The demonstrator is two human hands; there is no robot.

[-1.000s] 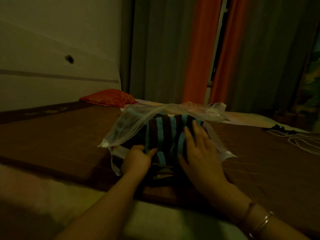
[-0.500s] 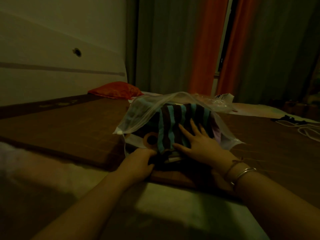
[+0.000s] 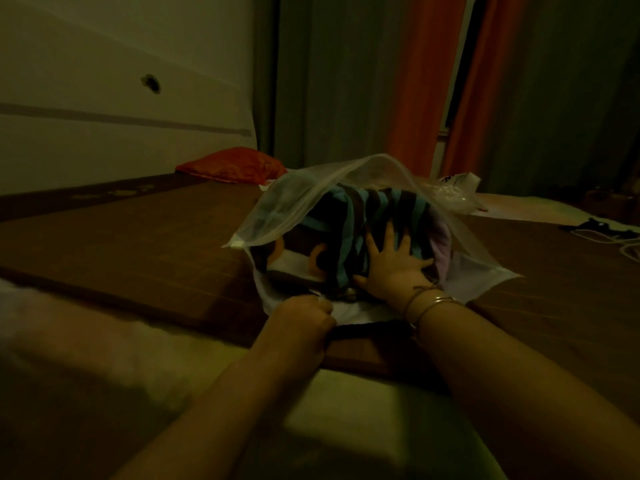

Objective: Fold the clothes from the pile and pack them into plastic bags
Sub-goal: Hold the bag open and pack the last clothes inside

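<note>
A clear plastic bag lies open on the brown bed cover, its mouth facing me. Inside it sits a folded garment with brown and blue stripes and an orange and white print at its left. My right hand is inside the bag's mouth, fingers spread flat, pressing on the striped garment. My left hand is curled in a fist and pinches the bag's lower lip at the near edge.
More clear plastic bags lie behind the open one. A red cushion sits at the back left by the wall. White cords lie at the far right. Orange and grey curtains hang behind the bed.
My right hand has pushed the striped garment deeper into the bag. My left hand has slid back from the garment and closed on the bag's lower lip.
</note>
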